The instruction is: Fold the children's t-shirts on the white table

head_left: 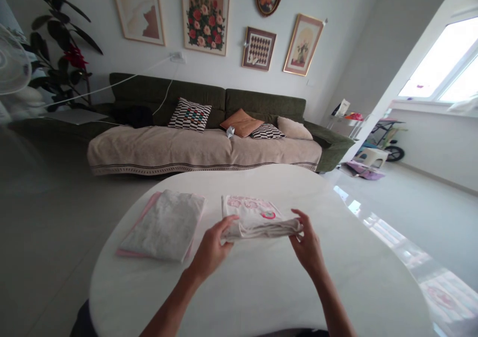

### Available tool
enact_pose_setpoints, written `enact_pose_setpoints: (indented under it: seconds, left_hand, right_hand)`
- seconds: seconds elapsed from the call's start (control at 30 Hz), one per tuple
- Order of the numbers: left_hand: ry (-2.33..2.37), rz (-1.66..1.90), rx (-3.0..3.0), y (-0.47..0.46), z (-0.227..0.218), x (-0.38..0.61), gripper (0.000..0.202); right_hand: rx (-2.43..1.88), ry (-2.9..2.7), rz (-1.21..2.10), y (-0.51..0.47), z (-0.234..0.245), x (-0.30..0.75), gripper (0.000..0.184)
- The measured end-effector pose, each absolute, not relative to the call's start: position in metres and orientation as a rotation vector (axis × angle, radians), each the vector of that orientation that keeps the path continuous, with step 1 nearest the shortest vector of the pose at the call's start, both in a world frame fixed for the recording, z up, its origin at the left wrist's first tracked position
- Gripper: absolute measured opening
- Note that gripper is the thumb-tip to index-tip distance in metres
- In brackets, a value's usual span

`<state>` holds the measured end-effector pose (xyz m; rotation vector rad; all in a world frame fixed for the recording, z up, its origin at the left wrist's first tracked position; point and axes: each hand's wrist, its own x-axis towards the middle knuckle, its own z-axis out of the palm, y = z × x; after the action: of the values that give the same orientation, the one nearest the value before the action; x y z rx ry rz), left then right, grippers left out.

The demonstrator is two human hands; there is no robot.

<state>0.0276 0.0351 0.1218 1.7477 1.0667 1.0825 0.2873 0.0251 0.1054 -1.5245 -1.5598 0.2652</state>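
Note:
A folded white garment with a pink print (257,217) is between my two hands over the white table. Its near edge, a stack of cloth layers, is raised slightly toward me. My left hand (213,247) pinches the left near corner, thumb below and fingers on top. At the right near corner, my right hand (308,242) grips the layers in the same way. To the left of my left hand lies a folded grey-white cloth (164,225) on top of a folded pink cloth (129,253), which shows only along its edges.
The rounded white table (261,292) is in front of me. Behind it stands a green sofa (265,103) with a beige cover (201,150) and several cushions. A fan (13,60) and a plant (59,38) are at the left; a white stool (373,155) is far right.

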Motion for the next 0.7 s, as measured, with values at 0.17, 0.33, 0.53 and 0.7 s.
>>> enact_pose_setpoints:
  seconds: [0.17, 0.33, 0.53, 0.7]
  left_hand:
    - [1.041, 0.656, 1.864, -0.005, 0.06, 0.029, 0.024]
    - [1.114, 0.836, 1.904, 0.045, 0.056, 0.047, 0.028]
    - [1.265, 0.769, 1.864, 0.073, 0.053, 0.075, 0.025]
    - [1.344, 0.743, 1.902, 0.051, 0.037, 0.063, 0.029]
  right_hand:
    - [-1.712, -1.822, 0.404, -0.018, 0.028, 0.309, 0.052]
    - [-1.654, -1.727, 0.347, -0.024, 0.026, 0.244, 0.038]
    - [-1.618, -1.963, 0.24, -0.036, 0.009, 0.143, 0.031]
    - [-1.728, -1.981, 0.254, -0.052, 0.0, 0.182, 0.022]
